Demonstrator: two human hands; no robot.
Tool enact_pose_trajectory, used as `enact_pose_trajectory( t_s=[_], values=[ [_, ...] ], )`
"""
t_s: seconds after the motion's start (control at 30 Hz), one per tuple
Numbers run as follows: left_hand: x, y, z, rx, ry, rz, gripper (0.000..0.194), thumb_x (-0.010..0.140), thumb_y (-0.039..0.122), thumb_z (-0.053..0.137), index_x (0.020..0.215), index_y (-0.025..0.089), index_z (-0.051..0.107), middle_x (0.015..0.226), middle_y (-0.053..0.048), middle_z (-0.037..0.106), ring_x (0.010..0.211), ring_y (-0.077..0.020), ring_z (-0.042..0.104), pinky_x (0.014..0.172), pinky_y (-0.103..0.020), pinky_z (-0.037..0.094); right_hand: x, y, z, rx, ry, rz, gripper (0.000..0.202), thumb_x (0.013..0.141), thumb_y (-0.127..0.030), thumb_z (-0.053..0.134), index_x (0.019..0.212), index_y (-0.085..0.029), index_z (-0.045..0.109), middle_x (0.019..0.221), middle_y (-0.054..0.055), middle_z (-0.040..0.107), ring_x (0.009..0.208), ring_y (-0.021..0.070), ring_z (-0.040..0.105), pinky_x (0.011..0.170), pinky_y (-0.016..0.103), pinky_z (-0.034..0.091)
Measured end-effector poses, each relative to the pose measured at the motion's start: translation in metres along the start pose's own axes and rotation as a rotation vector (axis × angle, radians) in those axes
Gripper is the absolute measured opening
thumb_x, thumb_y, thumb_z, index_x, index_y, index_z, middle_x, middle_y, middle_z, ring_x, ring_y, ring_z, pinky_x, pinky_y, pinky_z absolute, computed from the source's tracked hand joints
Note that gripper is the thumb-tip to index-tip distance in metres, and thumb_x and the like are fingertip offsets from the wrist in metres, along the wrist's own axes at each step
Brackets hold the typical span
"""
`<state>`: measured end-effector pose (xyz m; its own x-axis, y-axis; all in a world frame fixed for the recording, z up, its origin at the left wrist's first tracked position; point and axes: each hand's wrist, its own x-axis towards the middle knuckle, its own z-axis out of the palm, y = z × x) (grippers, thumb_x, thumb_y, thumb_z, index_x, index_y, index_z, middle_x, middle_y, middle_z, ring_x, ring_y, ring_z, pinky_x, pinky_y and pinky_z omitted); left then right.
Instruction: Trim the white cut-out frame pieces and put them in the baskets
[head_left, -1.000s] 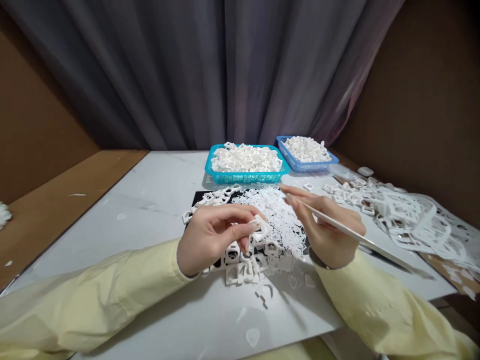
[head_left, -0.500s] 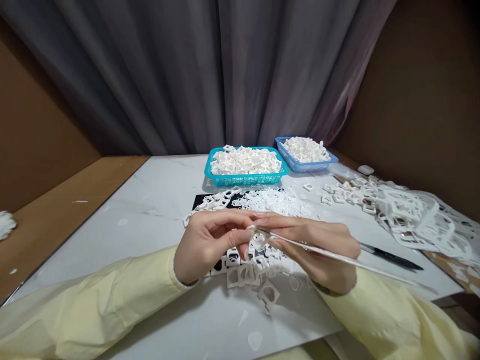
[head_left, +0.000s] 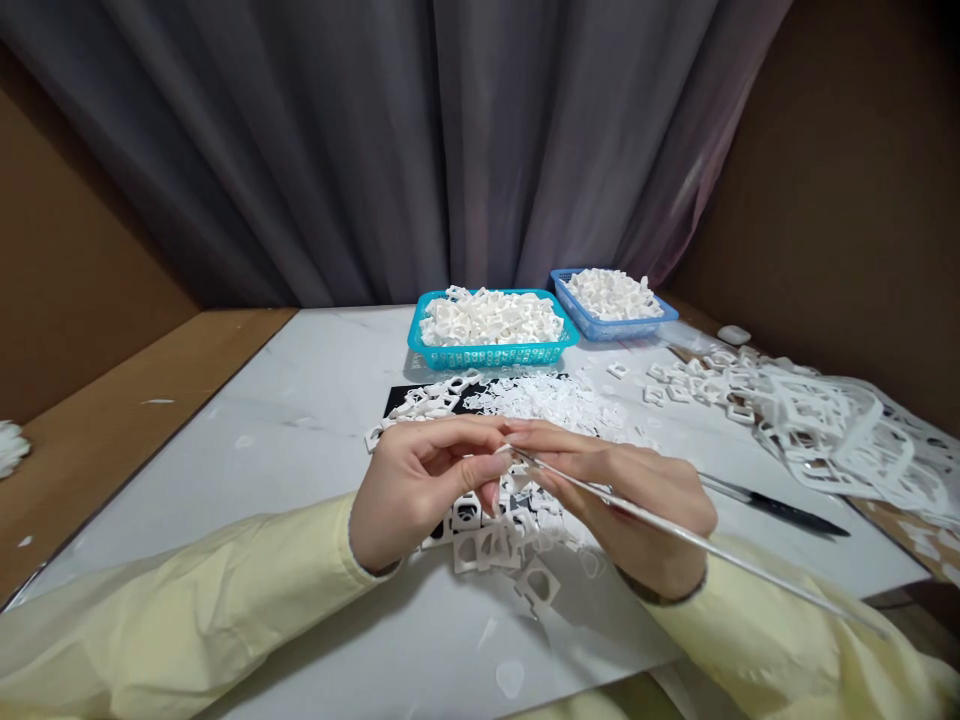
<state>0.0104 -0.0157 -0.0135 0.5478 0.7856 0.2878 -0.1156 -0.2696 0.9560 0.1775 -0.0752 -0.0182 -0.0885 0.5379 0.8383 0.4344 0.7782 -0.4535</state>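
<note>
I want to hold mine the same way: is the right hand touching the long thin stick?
Touching. The head view shows the right hand with the long thin stick running between its fingers, with no gap.

At the centre of the frame, the left hand pinches a small white piece, and the right hand holds a thin rod whose tip is at it. Above them, a teal basket and a blue basket hold white pieces; a black-handled tool lies right of centre.
</note>
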Motion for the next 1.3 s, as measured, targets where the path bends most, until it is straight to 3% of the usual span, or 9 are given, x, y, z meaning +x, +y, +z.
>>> enact_pose_trajectory(
  t_s=[0.13,0.27,0.4,0.5,0.57,0.87,0.97,1.17,1.3],
  values=[
    [0.001,0.000,0.002,-0.011,0.010,-0.023,0.006,0.076,0.013,0.063,0.073,0.013,0.068,0.058,-0.002,0.066,0.045,-0.0111,0.059,0.054,-0.025,0.054,-0.004,-0.003,0.001,-0.132,-0.040,0.002,0.015,0.083,-0.007,0.055,0.090,-0.017,0.063,0.097,0.006,0.071,0.095,0.0158,0.066,0.081,0.025,0.057],
    [-0.002,-0.004,0.006,-0.003,0.036,-0.035,0.004,0.074,0.013,0.065,0.071,0.012,0.068,0.089,-0.011,0.072,0.043,-0.0088,0.057,0.047,-0.024,0.054,-0.008,0.001,-0.001,-0.392,-0.160,-0.086,0.021,0.090,-0.014,0.044,0.099,-0.015,0.063,0.108,0.010,0.067,0.102,0.0151,0.064,0.074,0.019,0.056],
    [-0.009,-0.006,0.009,0.082,-0.019,0.022,0.006,0.072,0.010,0.065,0.067,0.012,0.068,0.095,-0.012,0.071,0.042,-0.0080,0.058,0.046,-0.024,0.055,-0.008,0.012,-0.002,-0.518,0.012,-0.076,0.014,0.087,-0.016,0.051,0.094,-0.016,0.063,0.101,0.010,0.070,0.087,0.0160,0.069,0.063,0.019,0.056],
    [-0.010,-0.002,0.009,0.109,-0.028,0.103,0.009,0.072,0.006,0.064,0.070,0.013,0.069,0.091,-0.009,0.071,0.043,-0.0072,0.057,0.046,-0.022,0.055,-0.007,0.013,-0.004,-0.468,0.186,-0.038,0.014,0.081,-0.010,0.059,0.088,-0.020,0.064,0.089,0.004,0.073,0.079,0.0162,0.070,0.055,0.021,0.055],
    [-0.010,0.001,0.007,0.114,-0.004,0.153,0.011,0.071,0.004,0.064,0.070,0.013,0.069,0.090,-0.008,0.072,0.046,-0.0082,0.059,0.047,-0.022,0.056,-0.005,0.009,-0.007,-0.397,0.204,-0.027,0.019,0.077,-0.005,0.062,0.088,-0.020,0.065,0.089,0.003,0.073,0.083,0.0177,0.070,0.055,0.022,0.056],
    [-0.008,0.001,0.002,0.016,0.011,0.177,0.016,0.071,0.001,0.065,0.074,0.015,0.071,0.098,-0.009,0.072,0.048,-0.0122,0.065,0.046,-0.023,0.057,0.004,-0.001,-0.014,0.022,-0.075,-0.103,0.017,0.077,-0.004,0.062,0.093,-0.010,0.065,0.098,0.013,0.070,0.099,0.0214,0.065,0.087,0.036,0.057],
    [-0.007,0.002,0.003,-0.026,0.005,0.162,0.017,0.070,0.001,0.065,0.074,0.016,0.071,0.096,-0.009,0.073,0.045,-0.0112,0.063,0.047,-0.024,0.057,0.006,-0.003,-0.013,0.043,-0.085,-0.112,0.016,0.077,-0.004,0.062,0.091,-0.011,0.064,0.095,0.013,0.071,0.098,0.0206,0.065,0.087,0.036,0.057],
    [-0.007,0.000,0.001,-0.062,-0.001,0.147,0.018,0.071,0.000,0.064,0.076,0.016,0.072,0.058,-0.003,0.071,0.054,-0.0171,0.067,0.052,-0.025,0.057,0.006,-0.002,-0.011,0.085,-0.073,-0.111,0.012,0.077,-0.003,0.061,0.086,-0.010,0.064,0.090,0.011,0.072,0.095,0.0187,0.066,0.086,0.034,0.057],
    [-0.008,-0.001,0.001,-0.102,0.010,0.102,0.017,0.071,0.001,0.065,0.073,0.016,0.072,0.077,-0.005,0.074,0.049,-0.0130,0.065,0.053,-0.024,0.056,0.006,-0.002,-0.009,0.087,-0.069,-0.121,0.010,0.077,-0.003,0.062,0.084,-0.009,0.064,0.088,0.011,0.072,0.091,0.0176,0.067,0.086,0.032,0.057]
  ],
)
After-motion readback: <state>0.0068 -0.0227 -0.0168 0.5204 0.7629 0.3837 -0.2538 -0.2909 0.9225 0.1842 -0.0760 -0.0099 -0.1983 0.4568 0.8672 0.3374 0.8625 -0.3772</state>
